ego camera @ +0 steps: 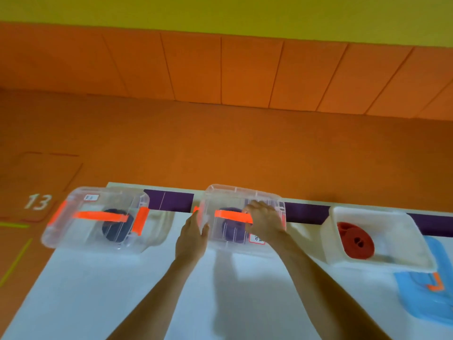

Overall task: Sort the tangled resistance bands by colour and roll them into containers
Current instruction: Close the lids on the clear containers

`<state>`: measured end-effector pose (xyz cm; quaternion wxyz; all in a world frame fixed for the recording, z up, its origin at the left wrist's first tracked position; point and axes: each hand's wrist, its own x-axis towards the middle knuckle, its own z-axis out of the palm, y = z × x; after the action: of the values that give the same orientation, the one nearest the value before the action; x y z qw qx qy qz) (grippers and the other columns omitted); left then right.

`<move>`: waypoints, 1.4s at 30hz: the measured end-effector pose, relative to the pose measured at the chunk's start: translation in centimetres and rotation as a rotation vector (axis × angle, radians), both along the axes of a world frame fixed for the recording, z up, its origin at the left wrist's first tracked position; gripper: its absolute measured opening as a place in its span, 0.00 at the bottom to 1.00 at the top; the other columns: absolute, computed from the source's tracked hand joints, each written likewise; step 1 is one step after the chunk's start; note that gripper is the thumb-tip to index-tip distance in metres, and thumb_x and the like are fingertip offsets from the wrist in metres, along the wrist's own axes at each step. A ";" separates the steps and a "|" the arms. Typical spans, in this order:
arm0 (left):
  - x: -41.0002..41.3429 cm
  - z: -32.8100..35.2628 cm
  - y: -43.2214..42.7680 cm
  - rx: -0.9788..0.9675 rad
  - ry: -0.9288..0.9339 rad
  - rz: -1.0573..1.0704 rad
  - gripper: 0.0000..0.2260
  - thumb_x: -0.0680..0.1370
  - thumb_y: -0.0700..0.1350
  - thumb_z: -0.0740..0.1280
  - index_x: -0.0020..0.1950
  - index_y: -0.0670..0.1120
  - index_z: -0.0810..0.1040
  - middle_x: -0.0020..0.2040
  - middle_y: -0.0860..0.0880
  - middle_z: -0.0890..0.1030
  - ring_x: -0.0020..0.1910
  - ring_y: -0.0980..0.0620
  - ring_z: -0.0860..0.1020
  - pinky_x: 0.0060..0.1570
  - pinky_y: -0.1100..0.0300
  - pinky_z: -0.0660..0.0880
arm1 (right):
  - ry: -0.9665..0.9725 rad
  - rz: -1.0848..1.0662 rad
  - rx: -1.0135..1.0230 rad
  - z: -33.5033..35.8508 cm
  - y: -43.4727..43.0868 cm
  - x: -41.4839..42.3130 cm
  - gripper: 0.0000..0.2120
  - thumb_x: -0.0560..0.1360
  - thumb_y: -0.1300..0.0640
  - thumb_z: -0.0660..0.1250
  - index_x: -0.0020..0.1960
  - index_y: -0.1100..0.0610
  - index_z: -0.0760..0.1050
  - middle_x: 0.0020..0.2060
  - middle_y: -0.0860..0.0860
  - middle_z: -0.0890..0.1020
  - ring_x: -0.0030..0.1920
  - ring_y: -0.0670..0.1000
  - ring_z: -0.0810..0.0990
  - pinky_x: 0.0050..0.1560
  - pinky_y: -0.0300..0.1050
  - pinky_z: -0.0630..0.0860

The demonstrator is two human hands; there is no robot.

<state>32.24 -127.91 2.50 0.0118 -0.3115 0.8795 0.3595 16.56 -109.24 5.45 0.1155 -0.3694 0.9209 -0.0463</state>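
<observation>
Three containers in row at far edge of surface [98, 290]; two lidded, one open. Middle container [245, 195]: one purple roll [230, 233]; orange handle [230, 215] runs left-right; right hand [266, 222] fingers curled on it; left hand [193, 233] fingers straight against side wall. Left container [71, 239]: one dark roll [117, 229]. Open container [392, 265]: two red rolls [360, 244], tilted.

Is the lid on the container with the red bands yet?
No, the white container holding the red bands stands open, with a blue lid lying beside it.
</observation>
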 end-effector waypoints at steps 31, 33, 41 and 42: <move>-1.3 -2.3 1.2 0.258 0.327 0.551 0.17 0.79 0.37 0.76 0.67 0.43 0.85 0.60 0.45 0.88 0.60 0.45 0.86 0.66 0.49 0.80 | 0.080 -0.985 -0.731 -6.5 3.2 1.8 0.09 0.82 0.58 0.72 0.58 0.62 0.85 0.49 0.59 0.85 0.50 0.61 0.81 0.45 0.45 0.70; -1.3 -2.2 1.6 0.220 0.321 0.538 0.17 0.79 0.38 0.76 0.67 0.44 0.85 0.60 0.46 0.88 0.60 0.46 0.86 0.63 0.55 0.79 | 0.087 -0.972 -0.723 -6.2 3.2 2.1 0.09 0.82 0.59 0.72 0.57 0.63 0.84 0.49 0.60 0.85 0.49 0.63 0.82 0.45 0.45 0.70; -4.1 -0.6 -2.9 0.390 0.082 0.314 0.25 0.83 0.46 0.73 0.78 0.45 0.72 0.72 0.44 0.78 0.70 0.42 0.77 0.71 0.41 0.76 | -0.277 -1.040 -0.832 -6.2 4.7 1.4 0.22 0.82 0.46 0.68 0.65 0.63 0.77 0.51 0.54 0.82 0.50 0.58 0.79 0.47 0.47 0.75; -4.3 -0.6 -3.1 0.400 0.075 0.282 0.24 0.83 0.46 0.71 0.79 0.45 0.72 0.72 0.43 0.78 0.71 0.40 0.77 0.71 0.40 0.76 | -0.286 -1.058 -0.832 -6.3 4.8 1.8 0.21 0.81 0.47 0.70 0.66 0.62 0.77 0.51 0.51 0.81 0.53 0.59 0.80 0.51 0.49 0.76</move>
<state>27.92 -131.00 1.91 -0.0099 -0.4089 0.7386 0.5359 18.39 -104.46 -0.87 0.0462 0.1260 0.8588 -0.4944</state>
